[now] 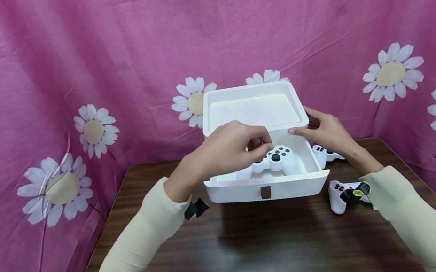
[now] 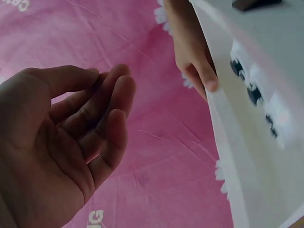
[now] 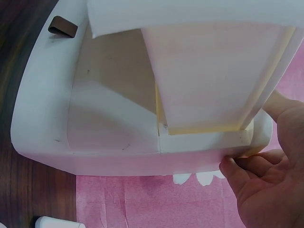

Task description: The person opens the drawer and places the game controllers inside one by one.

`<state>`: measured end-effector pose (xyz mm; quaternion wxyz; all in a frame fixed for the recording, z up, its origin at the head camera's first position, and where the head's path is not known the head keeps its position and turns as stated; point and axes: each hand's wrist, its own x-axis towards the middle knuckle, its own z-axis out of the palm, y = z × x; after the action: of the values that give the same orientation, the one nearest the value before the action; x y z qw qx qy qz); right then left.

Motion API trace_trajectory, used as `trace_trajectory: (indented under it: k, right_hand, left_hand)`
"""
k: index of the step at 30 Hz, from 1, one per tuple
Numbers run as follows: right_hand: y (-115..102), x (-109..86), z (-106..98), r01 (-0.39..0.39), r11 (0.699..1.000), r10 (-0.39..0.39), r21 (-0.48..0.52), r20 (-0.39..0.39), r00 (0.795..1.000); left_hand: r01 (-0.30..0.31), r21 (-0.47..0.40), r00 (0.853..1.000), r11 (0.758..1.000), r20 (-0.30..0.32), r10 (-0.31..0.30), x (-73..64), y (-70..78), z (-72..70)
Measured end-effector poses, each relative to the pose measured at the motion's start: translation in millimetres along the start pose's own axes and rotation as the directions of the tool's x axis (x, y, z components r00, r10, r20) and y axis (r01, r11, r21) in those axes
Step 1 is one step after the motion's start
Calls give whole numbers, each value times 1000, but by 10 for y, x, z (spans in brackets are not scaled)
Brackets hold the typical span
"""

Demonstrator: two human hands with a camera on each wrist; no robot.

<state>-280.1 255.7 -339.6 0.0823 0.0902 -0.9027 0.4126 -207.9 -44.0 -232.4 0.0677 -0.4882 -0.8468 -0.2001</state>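
A white box (image 1: pixel 236 194) with a brown front tab (image 1: pixel 266 192) sits on the table, its lid (image 1: pixel 253 114) raised at the back. White game controller (image 1: pixel 286 162) with black sticks and buttons lies inside, partly hidden by my left hand (image 1: pixel 230 148). That hand hovers over the box; in the left wrist view its fingers (image 2: pixel 121 95) are loosely curled around nothing. My right hand (image 1: pixel 329 132) grips the box's right wall near the back corner, thumb on the rim and fingers behind. The right wrist view shows its thumb (image 3: pixel 233 176) against the box side.
Two more white game controllers are on the brown table (image 1: pixel 263 262), right of the box: one beside its wall (image 1: pixel 324 156), the other controller (image 1: pixel 337 198) nearer me, partly covered by the right wrist strap. A pink daisy-patterned cloth (image 1: pixel 136 49) hangs behind and at both sides.
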Motion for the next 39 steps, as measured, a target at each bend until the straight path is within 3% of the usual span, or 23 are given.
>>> trace_trajectory:
  k: [5,10,15,18,22,27,32,39]
  right_hand:
    - [7,-6,10,-10,1000,10,-11,-2,1000]
    - [19,4,15,-7,1000,7,-19,-13,1000]
    - [41,14,32,-7,1000,6,-15,-18,1000]
    - [35,5,31,-8,1000,8,-12,-18,1000]
    - [23,-6,23,-11,1000,11,-7,-16,1000]
    - [10,-5,11,-2,1000,2,-4,-24,1000]
    - [18,-1,16,-3,1000,3,-13,-26,1000]
    - [35,3,23,-9,1000,9,-9,-27,1000]
  left_hand:
    - [-14,-83,992,996,-129,3,-244,2,161]
    - [-11,-151,967,988,-252,-28,-439,8,407]
    - [20,-214,944,977,-317,-89,-562,54,672]
    - [49,-292,934,955,-325,-148,-607,99,822]
    - [73,-432,931,899,-293,-217,-641,150,997]
    - [120,-521,919,845,-265,-293,-651,165,1176]
    - [174,-534,891,827,-273,-364,-694,144,1351]
    - [272,-486,856,831,-272,-439,-784,104,1509]
